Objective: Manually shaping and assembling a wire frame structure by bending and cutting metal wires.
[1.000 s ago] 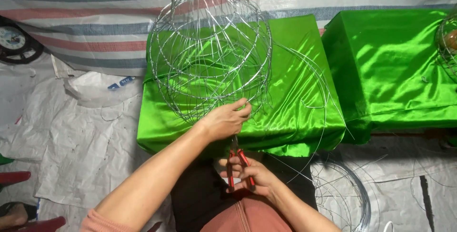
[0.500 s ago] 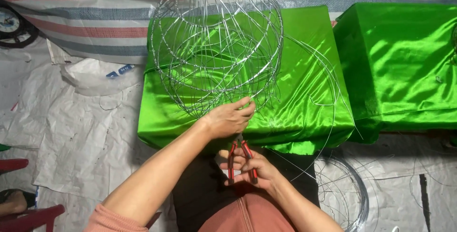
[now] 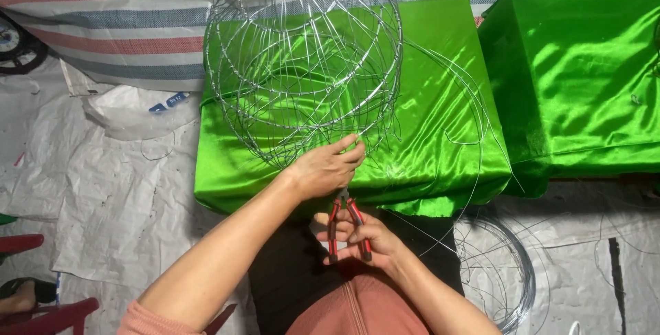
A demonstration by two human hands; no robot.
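Wire cage (image 3: 302, 60), round and silver, stands on the green satin cloth (image 3: 426, 149) at 12 o'clock from the hands. At its lower edge, the left hand (image 3: 323, 170) pinches a wire with closed fingers. Just below, at 5 o'clock from it, the right hand (image 3: 364, 242) grips red-handled pliers (image 3: 347, 221), fingers wrapped around the handles. A wire coil (image 3: 505, 280) lies at right on the floor.

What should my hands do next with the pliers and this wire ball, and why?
Probably bring the pliers up to the spot the left hand pinches on the wire ball's lower rim. The right hand holds their red handles just below that pinch, tips pointing up at it, and loose wire ends hang there over the green cloth.
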